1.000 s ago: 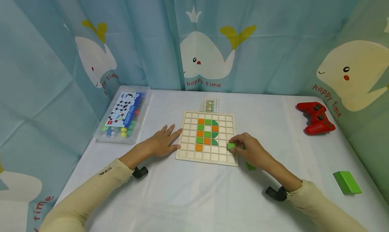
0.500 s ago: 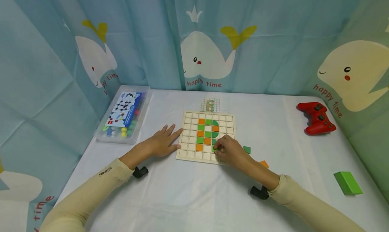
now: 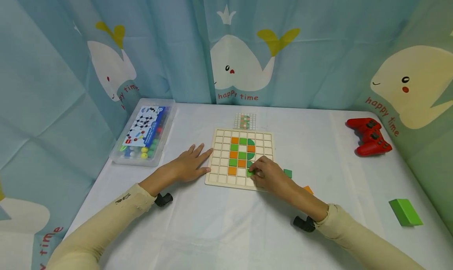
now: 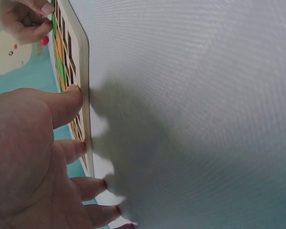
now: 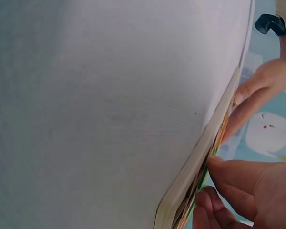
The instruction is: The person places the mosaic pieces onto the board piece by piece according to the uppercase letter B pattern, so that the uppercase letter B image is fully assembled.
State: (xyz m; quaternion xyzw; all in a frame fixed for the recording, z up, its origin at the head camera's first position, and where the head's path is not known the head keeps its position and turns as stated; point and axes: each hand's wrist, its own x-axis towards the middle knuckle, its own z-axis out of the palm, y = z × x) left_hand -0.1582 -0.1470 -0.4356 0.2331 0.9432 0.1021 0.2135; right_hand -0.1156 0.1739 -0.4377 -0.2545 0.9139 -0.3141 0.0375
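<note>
A pale wooden grid board (image 3: pixel 222 178) lies on the table, with orange, light green and dark green tiles forming an R-like shape. In the head view, my right hand (image 3: pixel 270 176) pinches a light green square tile (image 3: pixel 249 172) at a cell just below a dark green rounded tile. Part of that tile is hidden by the fingertips. My left hand (image 3: pixel 187 166) lies with fingers spread, thumb and index touching the board's left edge. The left wrist view shows that thumb (image 4: pixel 69 102) resting against the board's rim (image 4: pixel 84 71).
Behind the board lies a small printed pattern card (image 3: pixel 245 121). To its right are a dark green tile (image 3: pixel 288 173) and an orange tile (image 3: pixel 308 189). A clear plastic box (image 3: pixel 163 144) stands left; a red game controller (image 3: pixel 368 137) and green block (image 3: pixel 405 212) lie right.
My right hand has moved left from the board's right edge with the light green tile, uncovering the loose dark green and orange tiles. Since half a second ago it has barely moved. My left hand stays put.
</note>
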